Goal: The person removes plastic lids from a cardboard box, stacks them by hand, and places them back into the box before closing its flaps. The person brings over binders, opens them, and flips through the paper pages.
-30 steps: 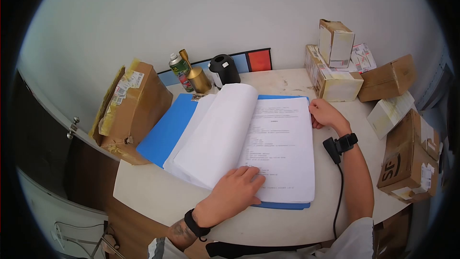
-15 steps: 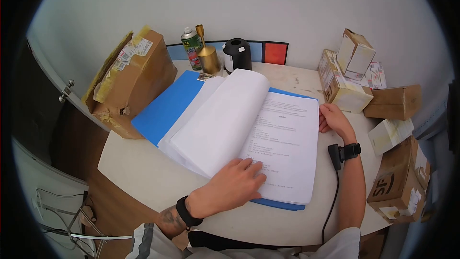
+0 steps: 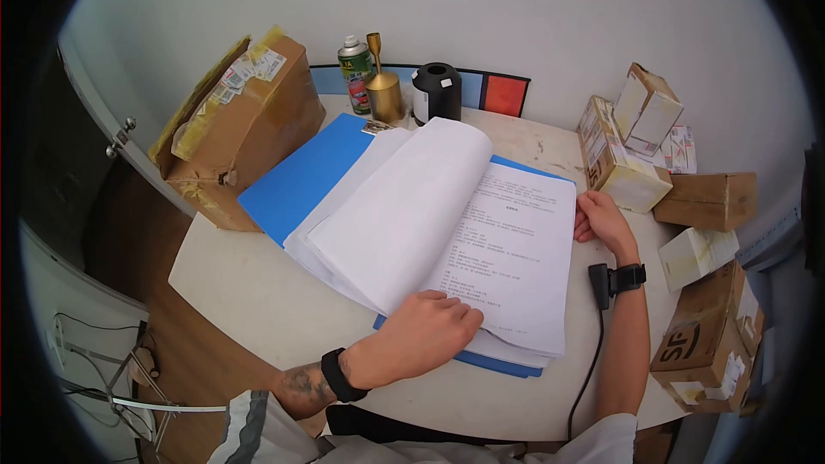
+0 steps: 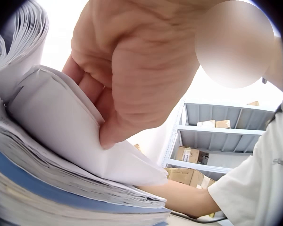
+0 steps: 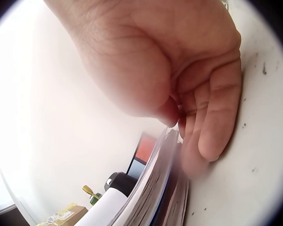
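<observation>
An open stack of printed paper [image 3: 516,249] lies on a blue folder [image 3: 301,180], with its turned sheets [image 3: 400,215] curling over to the left. At the bottom edge, my left hand [image 3: 421,337] pinches some sheets; the left wrist view shows the hand [image 4: 141,66] with thumb and fingers on either side of the bulging paper [image 4: 61,127]. Near the upper right corner, my right hand [image 3: 604,222] holds the page edge. In the right wrist view, that hand's [image 5: 170,61] thumb and forefinger meet at the paper edge [image 5: 153,183], its other fingers beside the stack.
A large carton [image 3: 258,129] stands at the left of the table [image 3: 232,279]. Behind the folder are a spray can [image 3: 355,77], a gold holder [image 3: 384,96] and a black cylinder [image 3: 438,93]. Several boxes [image 3: 705,198] are piled at the right; a black cable [image 3: 587,378] runs beside my right forearm.
My left fingers have curled in at the page's bottom edge, where the sheets now bulge and lift a little. My right hand has stayed at the right edge. The head view has shifted.
</observation>
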`<state>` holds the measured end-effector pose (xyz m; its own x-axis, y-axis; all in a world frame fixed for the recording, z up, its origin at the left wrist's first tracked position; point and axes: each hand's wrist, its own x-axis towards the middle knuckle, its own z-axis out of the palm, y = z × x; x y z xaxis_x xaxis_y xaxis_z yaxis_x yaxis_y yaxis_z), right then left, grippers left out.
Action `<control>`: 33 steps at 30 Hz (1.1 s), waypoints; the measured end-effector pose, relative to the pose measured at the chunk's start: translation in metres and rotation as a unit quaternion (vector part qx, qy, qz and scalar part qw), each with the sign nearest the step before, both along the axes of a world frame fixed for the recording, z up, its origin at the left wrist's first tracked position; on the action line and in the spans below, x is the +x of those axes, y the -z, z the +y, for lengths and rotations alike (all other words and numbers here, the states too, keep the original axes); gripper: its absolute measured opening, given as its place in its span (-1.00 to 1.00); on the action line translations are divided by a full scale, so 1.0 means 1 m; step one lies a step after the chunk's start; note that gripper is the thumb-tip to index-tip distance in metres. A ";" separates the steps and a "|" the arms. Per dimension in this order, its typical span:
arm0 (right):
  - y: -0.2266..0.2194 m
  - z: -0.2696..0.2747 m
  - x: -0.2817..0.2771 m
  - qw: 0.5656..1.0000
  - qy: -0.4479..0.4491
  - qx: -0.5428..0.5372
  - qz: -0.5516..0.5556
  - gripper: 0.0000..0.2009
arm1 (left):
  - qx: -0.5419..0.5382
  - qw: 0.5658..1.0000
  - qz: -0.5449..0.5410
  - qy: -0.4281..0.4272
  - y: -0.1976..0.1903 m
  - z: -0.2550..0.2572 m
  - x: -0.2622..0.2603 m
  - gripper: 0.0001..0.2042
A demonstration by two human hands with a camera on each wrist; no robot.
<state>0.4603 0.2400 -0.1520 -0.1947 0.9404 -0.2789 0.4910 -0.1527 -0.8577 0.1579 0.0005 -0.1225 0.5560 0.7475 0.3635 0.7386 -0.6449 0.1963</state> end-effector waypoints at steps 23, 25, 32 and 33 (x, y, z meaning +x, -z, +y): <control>0.005 -0.003 -0.003 0.999 0.018 0.038 -0.007 -0.75 | -0.111 0.987 -0.111 -0.041 0.010 0.002 -0.014 -0.86; 0.005 -0.008 -0.002 0.999 0.016 0.041 0.006 -0.75 | -0.113 0.986 -0.116 -0.043 0.012 0.000 -0.016 -0.82; -0.014 -0.052 -0.013 0.998 0.002 0.000 -0.068 -0.73 | -0.139 0.964 -0.215 -0.068 0.002 -0.001 -0.018 -0.37; -0.014 -0.060 -0.013 0.998 -0.006 0.005 -0.056 -0.74 | -0.107 0.964 -0.237 -0.051 0.002 0.001 -0.019 -0.27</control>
